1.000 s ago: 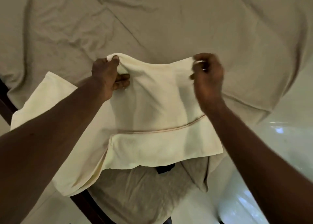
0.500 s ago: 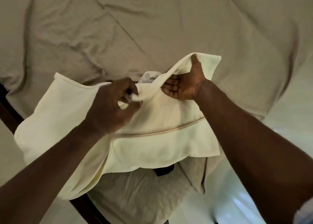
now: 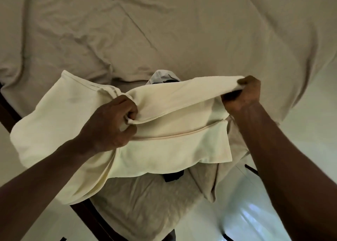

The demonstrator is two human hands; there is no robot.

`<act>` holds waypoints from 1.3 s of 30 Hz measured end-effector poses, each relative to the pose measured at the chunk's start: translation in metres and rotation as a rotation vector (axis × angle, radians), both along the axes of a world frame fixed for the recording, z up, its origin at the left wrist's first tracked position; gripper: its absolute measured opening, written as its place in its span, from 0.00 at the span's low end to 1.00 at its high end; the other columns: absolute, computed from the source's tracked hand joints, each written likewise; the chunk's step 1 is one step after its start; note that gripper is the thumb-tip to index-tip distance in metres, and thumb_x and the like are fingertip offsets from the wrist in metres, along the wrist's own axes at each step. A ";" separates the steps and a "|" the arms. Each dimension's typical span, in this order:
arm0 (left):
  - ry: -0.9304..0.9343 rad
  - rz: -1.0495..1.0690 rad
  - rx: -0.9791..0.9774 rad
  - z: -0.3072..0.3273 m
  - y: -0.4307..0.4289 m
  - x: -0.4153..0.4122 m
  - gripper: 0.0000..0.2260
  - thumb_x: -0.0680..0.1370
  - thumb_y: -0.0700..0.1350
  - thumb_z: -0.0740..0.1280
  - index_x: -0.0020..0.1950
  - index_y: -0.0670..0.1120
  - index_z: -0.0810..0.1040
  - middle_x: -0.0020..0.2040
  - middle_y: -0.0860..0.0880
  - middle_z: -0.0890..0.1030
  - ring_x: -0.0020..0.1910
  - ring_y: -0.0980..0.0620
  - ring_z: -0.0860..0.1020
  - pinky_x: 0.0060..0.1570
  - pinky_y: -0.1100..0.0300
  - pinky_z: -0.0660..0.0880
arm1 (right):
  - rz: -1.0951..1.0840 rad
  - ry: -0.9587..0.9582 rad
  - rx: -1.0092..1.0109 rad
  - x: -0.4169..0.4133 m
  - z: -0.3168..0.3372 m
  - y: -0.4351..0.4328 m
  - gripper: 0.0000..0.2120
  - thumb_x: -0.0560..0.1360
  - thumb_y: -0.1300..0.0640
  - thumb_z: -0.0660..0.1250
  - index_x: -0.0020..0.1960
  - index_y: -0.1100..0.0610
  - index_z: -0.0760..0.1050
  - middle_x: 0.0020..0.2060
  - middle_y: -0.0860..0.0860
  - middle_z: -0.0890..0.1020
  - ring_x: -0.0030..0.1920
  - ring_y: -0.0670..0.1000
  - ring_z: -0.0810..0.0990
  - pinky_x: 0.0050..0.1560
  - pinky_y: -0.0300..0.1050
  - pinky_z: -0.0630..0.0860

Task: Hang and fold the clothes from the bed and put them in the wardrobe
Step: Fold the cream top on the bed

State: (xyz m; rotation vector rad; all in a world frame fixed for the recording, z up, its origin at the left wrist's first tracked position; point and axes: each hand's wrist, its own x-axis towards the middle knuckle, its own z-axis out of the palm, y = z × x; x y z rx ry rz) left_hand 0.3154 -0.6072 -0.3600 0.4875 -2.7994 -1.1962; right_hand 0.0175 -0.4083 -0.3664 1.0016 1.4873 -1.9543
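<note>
A cream garment (image 3: 164, 145) lies on the near corner of the bed, with a thin seam running across its middle. My left hand (image 3: 113, 124) grips a bunch of the garment's folded edge at its middle left. My right hand (image 3: 242, 96) pinches the far right corner and holds it a little above the bed. Between the two hands a folded band of cloth is stretched taut. A small white and grey cloth (image 3: 162, 77) peeks out just behind that band, mostly hidden.
The bed is covered by a wrinkled beige sheet (image 3: 164, 30). The dark wooden bed frame (image 3: 87, 215) shows at the lower left. A small black thing (image 3: 173, 176) sticks out under the garment's near edge. Pale glossy floor (image 3: 246, 219) lies to the right.
My right hand moved out to the right and now pinches the garment's corner. My left hand stayed near the middle gripping the fold. The cloth between them has been pulled taut into a band.
</note>
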 end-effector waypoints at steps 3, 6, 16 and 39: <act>-0.013 0.186 0.074 -0.010 -0.005 0.011 0.08 0.67 0.47 0.68 0.45 0.49 0.75 0.46 0.53 0.78 0.43 0.51 0.78 0.45 0.52 0.75 | -0.061 0.045 0.027 0.033 0.003 0.025 0.21 0.55 0.63 0.63 0.48 0.60 0.73 0.43 0.56 0.78 0.43 0.58 0.80 0.42 0.50 0.81; -0.065 0.245 0.107 -0.017 -0.011 0.020 0.11 0.68 0.52 0.67 0.47 0.49 0.77 0.45 0.53 0.80 0.42 0.51 0.79 0.44 0.52 0.77 | -0.057 -0.016 0.233 0.070 -0.002 0.050 0.07 0.64 0.68 0.63 0.42 0.62 0.75 0.40 0.57 0.80 0.41 0.59 0.80 0.41 0.52 0.83; -0.059 0.215 -0.037 -0.009 0.025 0.032 0.07 0.75 0.51 0.72 0.48 0.51 0.77 0.45 0.54 0.78 0.37 0.54 0.78 0.38 0.51 0.77 | 0.354 -0.050 0.413 0.061 -0.018 0.067 0.10 0.76 0.64 0.74 0.56 0.57 0.82 0.49 0.56 0.84 0.48 0.57 0.83 0.42 0.50 0.83; 0.070 0.338 -0.098 -0.012 0.053 0.038 0.21 0.73 0.32 0.75 0.63 0.48 0.78 0.64 0.56 0.69 0.48 0.56 0.77 0.48 0.60 0.79 | 0.706 0.780 1.046 0.110 -0.028 0.080 0.21 0.78 0.55 0.68 0.71 0.54 0.73 0.64 0.55 0.77 0.63 0.54 0.76 0.65 0.56 0.73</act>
